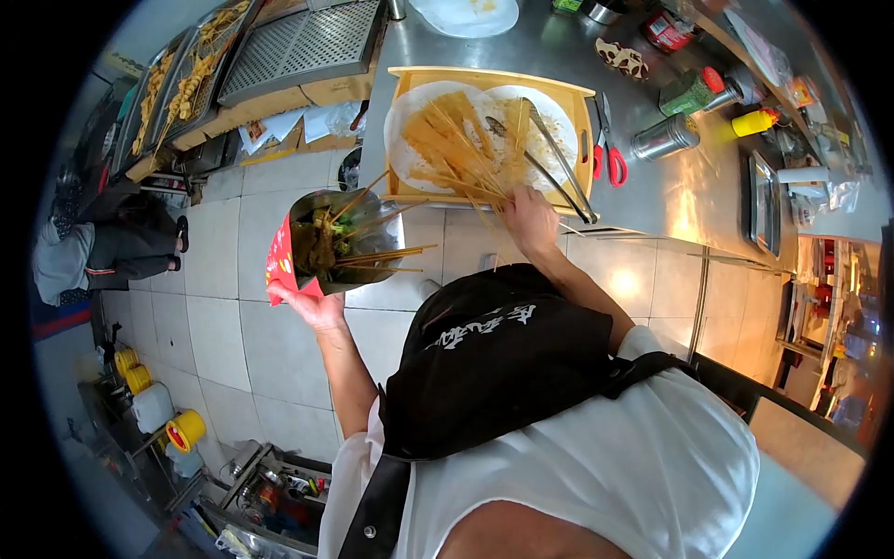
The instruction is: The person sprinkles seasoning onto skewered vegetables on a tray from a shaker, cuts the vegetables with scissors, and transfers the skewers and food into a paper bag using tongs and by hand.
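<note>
My left hand (312,306) is closed on a red paper bag (282,256) with a silvery lining. Inside it are skewers of dark food and some green vegetable (343,233), their sticks pointing out to the right. My right hand (531,219) is at the near edge of a wooden tray (438,76), its fingers closed around the sticks of skewered flat yellow sheets (452,130). How many sticks it grips I cannot tell. The sheets lie on white round paper in the tray. Black tongs (557,154) rest across the tray's right side.
Red-handled scissors (607,154), a metal shaker (666,137) and a green-filled jar (691,91) stand or lie right of the tray on the steel counter (643,205). Back left are a perforated metal rack (303,51) and trays of skewers (200,70). Another person (112,247) is at far left.
</note>
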The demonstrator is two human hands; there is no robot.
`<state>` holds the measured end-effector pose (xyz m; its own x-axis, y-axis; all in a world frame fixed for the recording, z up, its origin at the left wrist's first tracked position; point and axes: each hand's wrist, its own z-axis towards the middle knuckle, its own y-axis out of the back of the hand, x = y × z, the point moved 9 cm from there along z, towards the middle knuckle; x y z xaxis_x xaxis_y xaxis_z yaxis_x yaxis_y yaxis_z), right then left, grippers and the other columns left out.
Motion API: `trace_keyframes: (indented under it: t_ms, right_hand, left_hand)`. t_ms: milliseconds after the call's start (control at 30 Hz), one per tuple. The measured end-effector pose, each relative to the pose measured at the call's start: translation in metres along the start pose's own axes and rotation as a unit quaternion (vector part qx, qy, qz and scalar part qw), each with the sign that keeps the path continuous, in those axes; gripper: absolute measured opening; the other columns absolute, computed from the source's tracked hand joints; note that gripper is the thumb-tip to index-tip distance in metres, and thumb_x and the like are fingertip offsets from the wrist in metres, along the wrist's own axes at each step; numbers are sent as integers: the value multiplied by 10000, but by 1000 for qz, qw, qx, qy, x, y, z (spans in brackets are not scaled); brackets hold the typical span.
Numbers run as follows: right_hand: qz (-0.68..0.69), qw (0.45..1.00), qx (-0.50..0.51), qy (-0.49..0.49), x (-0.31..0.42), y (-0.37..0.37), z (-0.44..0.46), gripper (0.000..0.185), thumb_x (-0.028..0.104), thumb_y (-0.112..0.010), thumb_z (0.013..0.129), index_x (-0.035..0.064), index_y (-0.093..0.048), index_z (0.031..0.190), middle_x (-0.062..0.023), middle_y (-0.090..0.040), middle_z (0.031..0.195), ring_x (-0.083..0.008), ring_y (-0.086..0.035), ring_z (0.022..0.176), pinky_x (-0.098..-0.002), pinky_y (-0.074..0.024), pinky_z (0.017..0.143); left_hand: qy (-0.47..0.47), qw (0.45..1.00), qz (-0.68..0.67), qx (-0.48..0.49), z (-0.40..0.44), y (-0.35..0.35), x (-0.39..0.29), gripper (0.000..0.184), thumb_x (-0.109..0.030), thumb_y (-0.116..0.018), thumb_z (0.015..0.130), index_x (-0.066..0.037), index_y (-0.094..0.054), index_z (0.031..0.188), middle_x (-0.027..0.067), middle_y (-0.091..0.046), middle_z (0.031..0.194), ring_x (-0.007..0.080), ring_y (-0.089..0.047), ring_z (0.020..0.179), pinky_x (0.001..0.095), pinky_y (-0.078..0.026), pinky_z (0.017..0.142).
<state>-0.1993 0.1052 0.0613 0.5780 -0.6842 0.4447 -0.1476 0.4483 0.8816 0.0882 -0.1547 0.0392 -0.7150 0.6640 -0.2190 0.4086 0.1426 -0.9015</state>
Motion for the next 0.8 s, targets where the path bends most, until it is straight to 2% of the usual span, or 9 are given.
trace_keyframes:
  t_ms: [100,200,300,400,500,600,700,733,800]
  right_hand:
    - [61,992,-53,-94,-12,11,3,232,240,-628,834,81,-589,998,-104,-639,880,-334,-623,818,-455,-479,689]
    - [30,992,-11,-118,-26,0,6,253,286,-616,849,76,-617,990,-118,-646,924,-352,-618,853,-460,-474,703]
    - [-11,994,61,-92,-23,-13,13,259,305,-601,858,70,-628,963,-132,-643,931,-361,-612,864,-463,-474,706]
    - [49,991,41,-116,-22,-15,14,243,267,-603,852,37,-638,923,-167,-632,948,-361,-621,867,-465,-483,731]
    - [-19,996,-35,-80,-14,-7,13,209,263,-602,845,66,-643,901,-140,-631,879,-324,-630,827,-448,-490,690]
    - [-111,990,-86,9,1,-4,18,171,240,-622,818,85,-643,886,-115,-619,828,-289,-628,756,-425,-492,634]
    - [-173,982,-7,69,13,-27,30,185,232,-634,801,80,-634,908,-96,-615,857,-271,-606,800,-422,-472,685]
    - [-156,984,-23,80,17,-21,30,223,249,-649,792,69,-627,921,-99,-613,874,-275,-593,825,-425,-458,715]
    - [-122,986,-53,104,27,-9,28,302,284,-679,775,46,-613,948,-106,-609,907,-283,-568,875,-431,-431,775]
  left_hand:
    - [0,999,-7,-32,-6,-9,3,926,-608,-738,666,-120,-421,1386,94,-424,1426,319,-372,1323,529,-281,1116]
    - [3,1000,0,-29,-6,-11,6,925,-615,-732,667,-121,-423,1385,91,-425,1426,317,-370,1324,538,-278,1114]
    - [-6,999,30,-17,-3,-11,4,934,-637,-715,669,-122,-418,1390,90,-421,1429,316,-369,1326,547,-275,1112]
    - [-11,999,40,2,1,-9,0,957,-654,-705,662,-125,-403,1401,91,-413,1436,317,-365,1328,550,-272,1113]
    - [-16,999,46,1,1,-12,-1,986,-653,-714,647,-126,-385,1412,91,-402,1443,320,-358,1332,548,-270,1115]
    - [-1,1000,19,-9,0,-7,-1,1009,-644,-730,628,-127,-374,1418,90,-396,1448,319,-354,1335,543,-269,1118]
    - [5,999,27,16,1,-8,0,1023,-643,-737,615,-128,-371,1420,88,-392,1451,316,-353,1336,539,-270,1119]
    - [2,999,38,31,1,-12,0,1026,-644,-737,612,-128,-371,1420,87,-392,1452,315,-353,1337,538,-270,1119]
    - [-22,998,65,10,1,-11,-3,1021,-716,-630,667,-107,-333,1430,108,-370,1459,332,-349,1334,541,-296,1105]
